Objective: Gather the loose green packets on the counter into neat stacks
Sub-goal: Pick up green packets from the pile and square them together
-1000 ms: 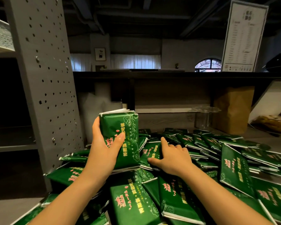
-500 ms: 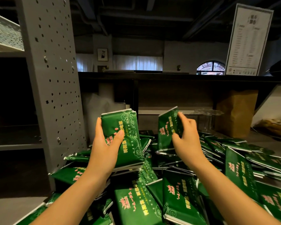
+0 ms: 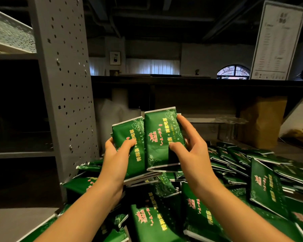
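Note:
My left hand [image 3: 116, 155] grips an upright stack of green packets [image 3: 129, 145] with pink and yellow print, held above the pile. My right hand [image 3: 191, 147] pinches a single green packet [image 3: 162, 137] and holds it against the front right of that stack, overlapping it. Below and to the right, several loose green packets [image 3: 262, 180] lie in a disordered heap over the counter [image 3: 10, 224]. The lower edges of the held stack fan out slightly.
A grey perforated metal shelf upright [image 3: 66, 84] stands close on the left. A brown paper bag [image 3: 262, 121] and a clear plastic container [image 3: 229, 123] sit at the back right. A dark shelf [image 3: 182, 81] runs overhead behind the pile.
My right hand lifted one packet off the heap and brought it left against the stack in my left hand. The left hand stayed up, holding its stack.

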